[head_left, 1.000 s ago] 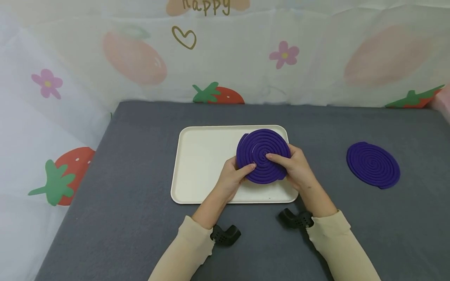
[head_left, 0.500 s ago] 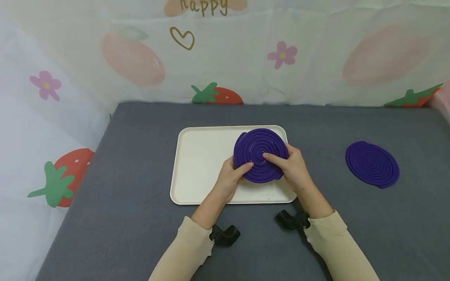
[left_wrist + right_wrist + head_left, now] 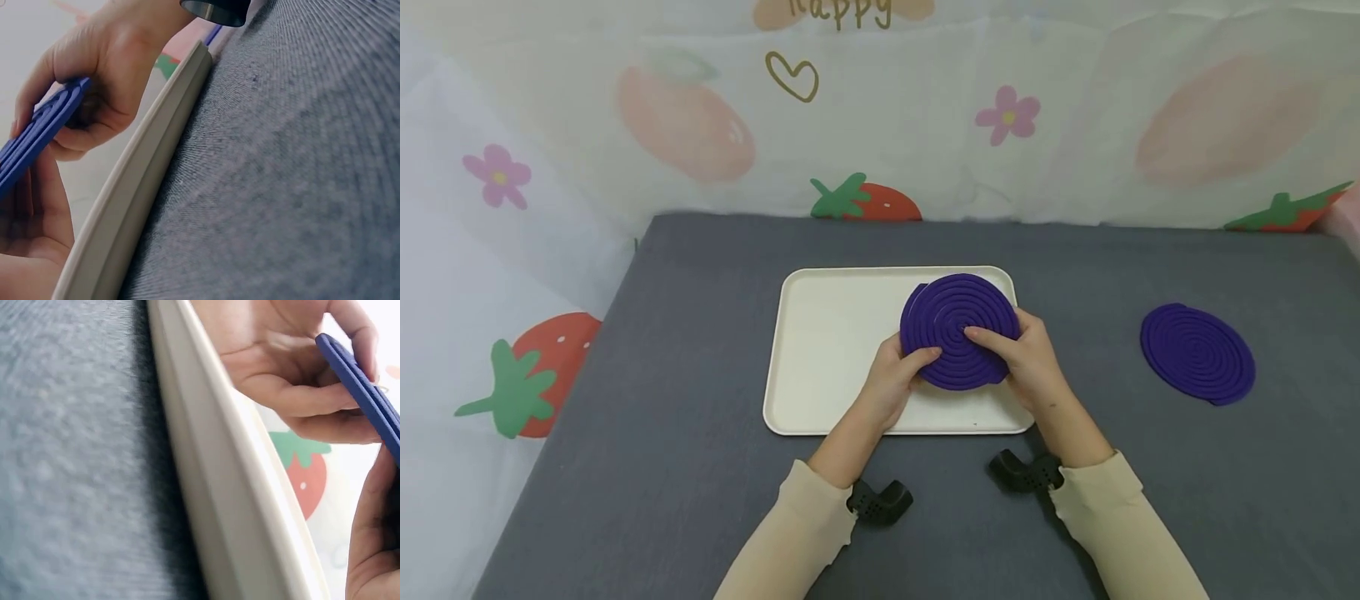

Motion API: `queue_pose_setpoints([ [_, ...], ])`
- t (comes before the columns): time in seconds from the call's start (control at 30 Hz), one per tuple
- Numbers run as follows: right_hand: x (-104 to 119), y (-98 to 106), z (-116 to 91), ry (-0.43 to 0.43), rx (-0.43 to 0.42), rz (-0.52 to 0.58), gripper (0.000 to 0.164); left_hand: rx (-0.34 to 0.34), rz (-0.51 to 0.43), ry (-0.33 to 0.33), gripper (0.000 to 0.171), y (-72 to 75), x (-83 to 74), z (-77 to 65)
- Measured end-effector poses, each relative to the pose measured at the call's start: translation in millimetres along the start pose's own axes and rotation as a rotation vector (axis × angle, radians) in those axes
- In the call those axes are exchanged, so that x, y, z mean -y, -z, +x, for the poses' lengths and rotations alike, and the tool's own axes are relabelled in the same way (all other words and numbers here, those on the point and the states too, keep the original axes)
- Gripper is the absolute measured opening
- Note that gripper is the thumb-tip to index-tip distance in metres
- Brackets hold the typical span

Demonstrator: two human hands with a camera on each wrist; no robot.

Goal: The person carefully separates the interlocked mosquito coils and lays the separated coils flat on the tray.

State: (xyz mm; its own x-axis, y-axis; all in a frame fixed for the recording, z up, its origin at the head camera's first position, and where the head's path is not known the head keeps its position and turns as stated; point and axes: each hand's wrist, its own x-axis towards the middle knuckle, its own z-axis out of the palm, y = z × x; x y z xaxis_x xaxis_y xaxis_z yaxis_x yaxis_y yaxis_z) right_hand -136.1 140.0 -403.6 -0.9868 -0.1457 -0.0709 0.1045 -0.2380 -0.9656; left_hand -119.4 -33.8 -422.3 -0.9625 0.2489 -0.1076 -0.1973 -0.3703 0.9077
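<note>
A round purple mat with spiral ridges (image 3: 961,292), like a coaster, is held tilted over the white tray (image 3: 827,350). My left hand (image 3: 891,382) grips its lower left edge, thumb on the ridged face. On the right side, my right hand (image 3: 1033,358) pinches the same mat, with its thumb near the centre of the spiral. Both wrist views show fingers behind the mat (image 3: 39,134) and its edge raised above the tray rim (image 3: 212,450). A second purple spiral mat (image 3: 1198,354) lies flat on the table to the right.
Dark grey cloth (image 3: 700,517) covers the table. Behind and at the left hangs a pale curtain (image 3: 910,100) printed with strawberries and flowers. Black camera mounts (image 3: 880,502) sit at both wrists, near the tray's front edge.
Both hands and the held mat shift slightly left, then stay almost still. The grip looks the same throughout.
</note>
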Motion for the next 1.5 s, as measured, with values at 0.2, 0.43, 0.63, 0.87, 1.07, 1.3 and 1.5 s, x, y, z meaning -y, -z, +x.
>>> queue_pose_setpoints([
  [0.2, -1.9, -1.6, -0.5, 0.000, 0.019, -0.038, 0.028, 0.012, 0.001, 0.001, 0.043, 1.4, 2.1, -0.2],
  [0.43, -2.0, -3.1, -0.2, 0.041, -0.010, -0.140, 0.033, 0.032, 0.053, -0.010, 0.049, 2.7, 1.1, -0.5],
  [0.63, -0.8, -3.4, 0.6, 0.021, -0.041, -0.196, 0.036, 0.046, 0.047, -0.003, 0.048, 1.4, -1.8, -1.0],
  [0.87, 1.0, -4.0, 1.7, 0.001, -0.034, -0.179, 0.037, 0.037, 0.007, -0.021, 0.043, 0.6, -4.0, -1.2],
  [1.07, 1.3, -3.6, 1.4, -0.005, -0.036, -0.131, 0.037, 0.032, -0.016, -0.021, 0.030, 0.5, -3.8, -0.5],
  [1.3, -0.1, -2.5, 2.1, -0.028, -0.036, -0.087, 0.031, 0.053, -0.077, -0.046, 0.024, 1.3, -2.2, -1.4],
  [1.5, 0.1, -0.8, 2.6, -0.053, -0.040, 0.012, 0.025, 0.080, -0.138, -0.088, 0.035, 2.0, -0.8, -1.5],
])
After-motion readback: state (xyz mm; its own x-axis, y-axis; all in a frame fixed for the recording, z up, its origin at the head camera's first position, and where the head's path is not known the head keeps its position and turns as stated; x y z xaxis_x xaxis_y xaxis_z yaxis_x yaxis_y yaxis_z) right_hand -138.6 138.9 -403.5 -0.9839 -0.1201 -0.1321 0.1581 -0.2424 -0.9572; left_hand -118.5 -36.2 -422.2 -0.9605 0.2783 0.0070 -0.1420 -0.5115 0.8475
